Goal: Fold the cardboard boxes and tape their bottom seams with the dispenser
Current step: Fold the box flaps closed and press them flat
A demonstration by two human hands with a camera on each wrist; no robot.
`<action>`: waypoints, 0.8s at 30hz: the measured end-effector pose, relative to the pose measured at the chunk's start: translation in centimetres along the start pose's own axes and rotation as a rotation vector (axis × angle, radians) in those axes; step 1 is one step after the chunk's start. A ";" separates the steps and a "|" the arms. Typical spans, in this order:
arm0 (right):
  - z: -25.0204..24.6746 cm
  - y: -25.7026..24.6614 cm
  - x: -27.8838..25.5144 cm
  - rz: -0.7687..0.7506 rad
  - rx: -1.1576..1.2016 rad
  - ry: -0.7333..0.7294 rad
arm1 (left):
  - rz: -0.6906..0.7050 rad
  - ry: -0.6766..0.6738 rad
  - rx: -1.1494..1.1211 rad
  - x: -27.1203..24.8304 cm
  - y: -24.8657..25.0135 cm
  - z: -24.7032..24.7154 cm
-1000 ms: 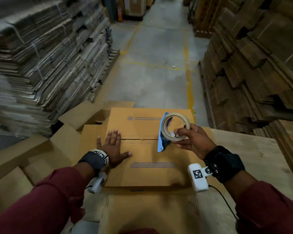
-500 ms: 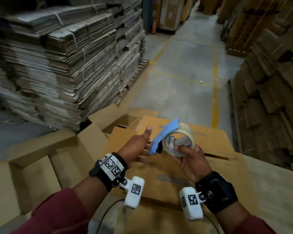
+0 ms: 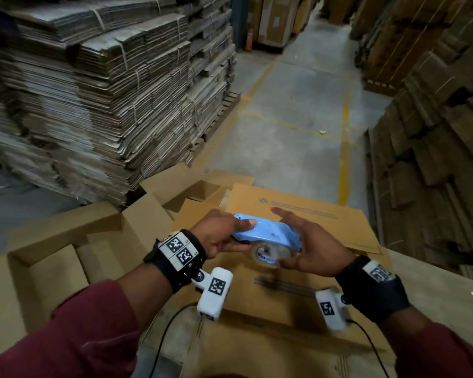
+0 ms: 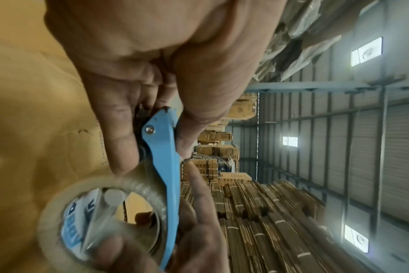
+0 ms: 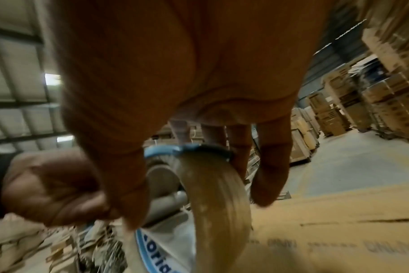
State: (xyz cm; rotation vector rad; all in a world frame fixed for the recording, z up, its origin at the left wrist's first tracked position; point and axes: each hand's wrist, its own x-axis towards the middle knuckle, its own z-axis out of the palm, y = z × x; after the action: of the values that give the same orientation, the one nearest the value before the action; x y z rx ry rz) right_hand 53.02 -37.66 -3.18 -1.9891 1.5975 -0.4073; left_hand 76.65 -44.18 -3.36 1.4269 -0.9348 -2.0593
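A blue tape dispenser (image 3: 268, 231) with a clear tape roll (image 3: 269, 256) hangs just above the folded cardboard box (image 3: 306, 214), blue back turned up. My left hand (image 3: 243, 232) grips its narrow end, thumb on top. In the left wrist view those fingers (image 4: 119, 140) pinch the blue frame (image 4: 161, 147) beside the roll (image 4: 100, 221). My right hand (image 3: 298, 241) holds the roll end, thumb under it and fingers over the far side. The right wrist view shows thumb and fingers (image 5: 271, 171) straddling the roll (image 5: 217, 194). The box's seam is hidden behind my hands.
Tall bundled stacks of flat cardboard (image 3: 107, 91) rise on the left and more stacks (image 3: 434, 132) on the right. Open made-up boxes (image 3: 52, 255) crowd the near left. A wooden table (image 3: 434, 296) extends right. A concrete aisle (image 3: 284, 118) with yellow lines runs ahead.
My left hand lifted off the box's seam and took hold of the dispenser's narrow end. The dispenser turned from upright to lying flat, blue back up. My head turned left.
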 end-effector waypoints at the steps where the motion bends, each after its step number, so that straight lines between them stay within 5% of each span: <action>1: 0.3 0.0 0.3 0.027 -0.132 -0.026 | 0.006 -0.001 0.021 0.0 0.0 0.3; 4: 1.2 0.4 0.9 0.041 -0.330 0.033 | 0.019 -0.024 0.068 0.0 0.1 1.1; 11: 1.3 1.7 0.5 -0.047 0.229 0.150 | -0.001 -0.103 -0.248 -0.8 1.1 -0.9; 24: 2.0 0.2 1.9 -0.059 0.167 0.159 | 0.007 -0.036 -0.212 -0.5 0.1 -2.1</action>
State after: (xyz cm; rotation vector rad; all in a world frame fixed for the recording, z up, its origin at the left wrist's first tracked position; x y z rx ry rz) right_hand 54.49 -39.06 -5.11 -1.9200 1.5464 -0.7146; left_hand 78.84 -44.44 -3.50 1.2781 -0.7091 -2.1141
